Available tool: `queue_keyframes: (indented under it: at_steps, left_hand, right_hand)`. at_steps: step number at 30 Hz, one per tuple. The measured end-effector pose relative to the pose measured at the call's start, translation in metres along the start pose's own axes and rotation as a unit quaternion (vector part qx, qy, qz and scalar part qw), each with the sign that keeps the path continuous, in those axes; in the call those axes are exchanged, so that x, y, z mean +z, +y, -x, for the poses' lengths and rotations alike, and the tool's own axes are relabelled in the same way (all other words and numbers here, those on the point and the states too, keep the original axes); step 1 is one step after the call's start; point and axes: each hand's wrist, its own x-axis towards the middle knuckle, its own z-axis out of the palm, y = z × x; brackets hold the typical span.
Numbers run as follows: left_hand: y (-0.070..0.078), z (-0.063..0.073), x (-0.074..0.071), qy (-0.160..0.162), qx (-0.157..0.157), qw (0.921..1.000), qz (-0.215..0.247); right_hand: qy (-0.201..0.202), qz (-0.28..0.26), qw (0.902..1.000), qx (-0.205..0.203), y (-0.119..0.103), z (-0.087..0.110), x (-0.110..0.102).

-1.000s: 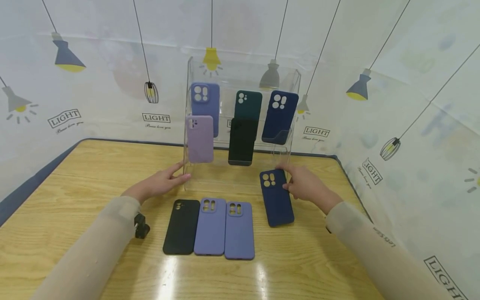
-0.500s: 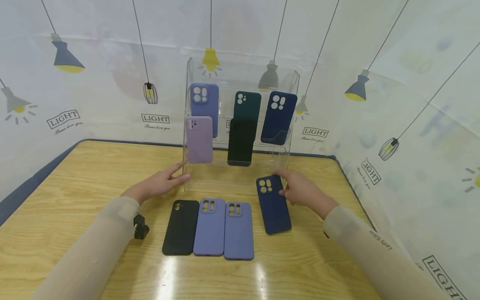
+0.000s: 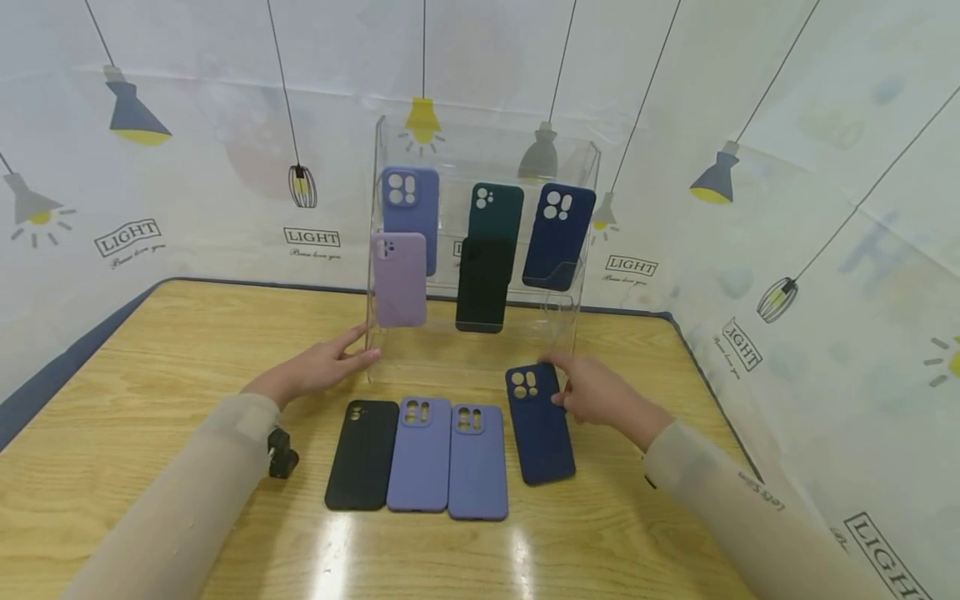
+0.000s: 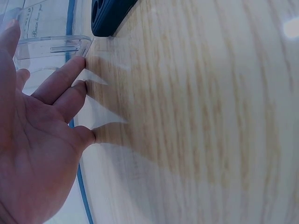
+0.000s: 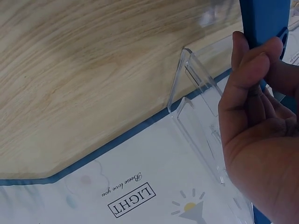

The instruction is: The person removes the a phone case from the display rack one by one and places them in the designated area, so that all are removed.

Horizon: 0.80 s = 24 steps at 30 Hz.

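In the head view my right hand (image 3: 603,396) grips the upper right edge of a dark blue phone case (image 3: 542,446) with a camera cutout at its top left. The right wrist view shows thumb and fingers closed on that case (image 5: 264,21). My left hand (image 3: 318,371) rests at the lower left side of a clear acrylic display stand (image 3: 472,367), its fingers extended against the stand's side (image 4: 51,46) in the left wrist view. On the table lie a black phone case (image 3: 363,458) and two purple phone cases (image 3: 420,462), side by side, left of the blue one.
On the stand sit a purple case (image 3: 411,212), a pink-lilac case (image 3: 401,283), a dark green case (image 3: 498,212), a black case (image 3: 482,287) and a navy case (image 3: 558,237). The wooden table (image 3: 187,350) meets a patterned backdrop (image 3: 225,167) behind the stand.
My right hand has brought the dark blue phone case down and slightly left, toward the row of cases on the table. My left hand stays at the stand.
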Motion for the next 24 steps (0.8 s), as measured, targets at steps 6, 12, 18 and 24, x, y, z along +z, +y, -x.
queue_keyframes:
  at_steps: [6,12,18,24]
  left_hand:
    - [0.000,0.001,0.000,-0.001,0.000,1.0000,0.001]
    - [0.001,0.002,0.000,-0.001,0.001,1.0000,0.001]
    - [0.001,0.001,0.000,-0.004,-0.003,0.9999,0.009]
    - [0.000,0.000,0.000,-0.005,-0.007,0.9999,0.010]
  right_hand:
    - [-0.010,-0.007,0.9999,0.005,-0.001,0.002,0.006]
    - [-0.017,-0.024,0.9992,0.029,0.001,0.001,0.012]
    - [-0.025,-0.044,0.9979,0.041,0.001,0.004,0.016]
    - [-0.030,-0.048,0.9974,0.045,0.001,0.006,0.018]
